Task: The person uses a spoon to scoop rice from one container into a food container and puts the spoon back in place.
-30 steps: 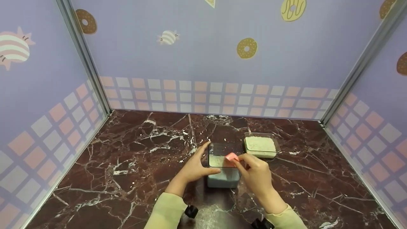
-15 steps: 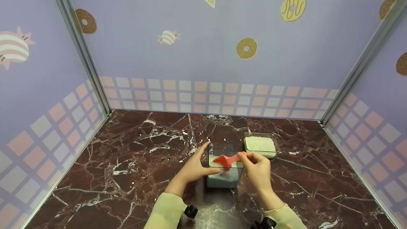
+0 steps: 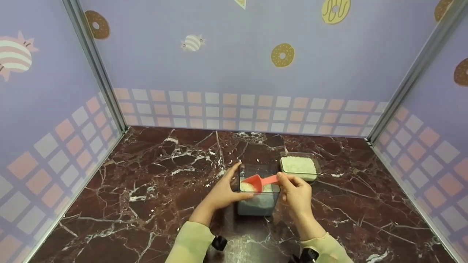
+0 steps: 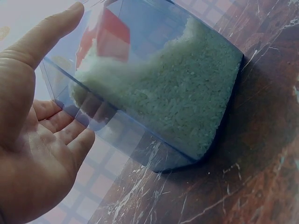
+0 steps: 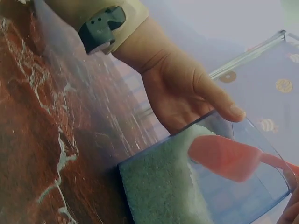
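Note:
A clear, dark-tinted plastic container (image 3: pixel 256 204) partly filled with white rice (image 4: pixel 187 88) stands on the table in front of me. My left hand (image 3: pixel 223 193) steadies its left side, thumb along the near wall and fingers reaching toward the far corner. Between thumb and fingers, my right hand (image 3: pixel 298 193) pinches the handle of a red scoop (image 3: pixel 256 183). The scoop's bowl is inside the container, low against the rice, pointing left. Through the clear wall the bowl (image 5: pixel 224 156) shows in the right wrist view, where the fingers on the handle are mostly cut off.
A second, lower clear container (image 3: pixel 299 166) full of white rice stands just beyond the right hand. White specks are scattered on the dark marbled table (image 3: pixel 164 204) left of the containers. Patterned purple panels (image 3: pixel 234 65) enclose the back and sides.
The scoop has turned and come down inside the container, so its bowl now points left at the rice. My right hand has shifted slightly; the left hand and both containers stay put.

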`<action>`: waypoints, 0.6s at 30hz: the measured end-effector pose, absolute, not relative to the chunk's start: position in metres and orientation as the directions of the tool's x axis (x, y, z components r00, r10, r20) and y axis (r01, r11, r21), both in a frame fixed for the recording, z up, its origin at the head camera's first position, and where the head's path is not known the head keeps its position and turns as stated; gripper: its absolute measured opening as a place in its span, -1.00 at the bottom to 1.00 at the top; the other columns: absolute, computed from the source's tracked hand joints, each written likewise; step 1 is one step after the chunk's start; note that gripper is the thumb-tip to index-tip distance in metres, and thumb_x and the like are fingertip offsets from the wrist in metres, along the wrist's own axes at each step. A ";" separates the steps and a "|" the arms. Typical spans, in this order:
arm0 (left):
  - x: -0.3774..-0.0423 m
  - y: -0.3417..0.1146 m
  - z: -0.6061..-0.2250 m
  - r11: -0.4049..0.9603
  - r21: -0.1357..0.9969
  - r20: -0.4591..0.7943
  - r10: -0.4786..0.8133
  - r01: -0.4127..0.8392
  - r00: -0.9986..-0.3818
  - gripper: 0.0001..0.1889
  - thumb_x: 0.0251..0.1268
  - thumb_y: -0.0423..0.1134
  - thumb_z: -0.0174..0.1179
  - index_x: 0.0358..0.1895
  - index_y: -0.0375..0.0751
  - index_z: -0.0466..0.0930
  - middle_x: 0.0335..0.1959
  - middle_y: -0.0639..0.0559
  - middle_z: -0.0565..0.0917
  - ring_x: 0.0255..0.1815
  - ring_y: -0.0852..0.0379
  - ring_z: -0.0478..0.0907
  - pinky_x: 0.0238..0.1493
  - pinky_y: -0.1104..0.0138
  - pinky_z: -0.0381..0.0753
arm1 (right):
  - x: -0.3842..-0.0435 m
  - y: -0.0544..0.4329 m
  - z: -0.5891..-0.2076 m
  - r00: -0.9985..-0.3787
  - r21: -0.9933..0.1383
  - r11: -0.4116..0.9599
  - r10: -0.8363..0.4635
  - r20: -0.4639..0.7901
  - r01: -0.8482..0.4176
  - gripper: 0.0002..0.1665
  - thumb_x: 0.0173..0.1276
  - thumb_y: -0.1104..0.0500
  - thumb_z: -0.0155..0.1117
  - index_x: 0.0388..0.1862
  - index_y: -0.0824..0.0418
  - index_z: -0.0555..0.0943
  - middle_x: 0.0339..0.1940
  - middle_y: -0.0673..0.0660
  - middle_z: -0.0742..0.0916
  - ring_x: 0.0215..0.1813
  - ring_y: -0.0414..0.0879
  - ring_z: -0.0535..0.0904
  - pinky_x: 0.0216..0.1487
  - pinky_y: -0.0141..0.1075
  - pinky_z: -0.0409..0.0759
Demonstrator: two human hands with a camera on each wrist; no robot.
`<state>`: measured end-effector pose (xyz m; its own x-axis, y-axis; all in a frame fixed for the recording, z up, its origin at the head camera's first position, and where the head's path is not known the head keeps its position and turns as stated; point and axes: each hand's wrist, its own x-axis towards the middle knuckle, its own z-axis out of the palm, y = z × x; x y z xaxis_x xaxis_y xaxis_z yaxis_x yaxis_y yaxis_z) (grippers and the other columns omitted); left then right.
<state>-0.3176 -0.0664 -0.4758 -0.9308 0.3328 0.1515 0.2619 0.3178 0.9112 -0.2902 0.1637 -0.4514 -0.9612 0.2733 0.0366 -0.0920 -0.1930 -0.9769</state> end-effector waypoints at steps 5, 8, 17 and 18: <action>-0.317 -0.067 -0.475 0.324 0.909 0.148 0.331 0.260 -0.932 0.20 -0.02 0.05 0.60 0.67 -0.01 0.01 0.67 -0.18 0.13 0.61 -0.31 0.21 0.62 -0.24 0.15 | -0.293 0.166 -0.452 -0.958 -0.961 -0.264 0.286 -0.003 -0.076 -0.72 0.42 0.22 0.40 -0.54 0.17 0.68 -0.75 -0.07 0.59 -0.78 -0.34 0.27 -0.80 -0.53 0.19; -0.316 -0.067 -0.473 0.331 0.908 0.140 0.335 0.256 -0.932 0.21 -0.02 0.07 0.60 0.68 -0.01 0.00 0.69 -0.19 0.08 0.63 -0.32 0.16 0.61 -0.25 0.14 | -0.295 0.169 -0.452 -0.960 -0.947 -0.317 0.277 -0.039 -0.053 -0.69 0.45 0.22 0.36 -0.55 0.13 0.67 -0.66 -0.07 0.68 -0.74 -0.36 0.27 -0.75 -0.57 0.22; -0.315 -0.068 -0.473 0.305 0.916 0.145 0.351 0.259 -0.925 0.24 -0.01 0.07 0.60 0.68 -0.11 -0.03 0.68 -0.23 0.07 0.60 -0.34 0.23 0.62 -0.21 0.18 | -0.304 0.181 -0.458 -0.963 -0.903 -0.413 0.177 -0.204 0.116 -0.64 0.57 0.08 0.22 -0.50 -0.01 0.69 -0.64 -0.17 0.74 -0.73 -0.40 0.24 -0.68 -0.55 0.16; -0.315 -0.068 -0.474 0.304 0.916 0.148 0.350 0.262 -0.925 0.24 -0.01 0.07 0.60 0.68 -0.11 -0.02 0.68 -0.23 0.08 0.60 -0.34 0.22 0.62 -0.22 0.17 | -0.304 0.182 -0.459 -0.963 -0.892 -0.432 0.159 -0.219 0.132 -0.64 0.58 0.07 0.20 -0.49 -0.02 0.71 -0.64 -0.18 0.74 -0.72 -0.41 0.24 -0.68 -0.56 0.16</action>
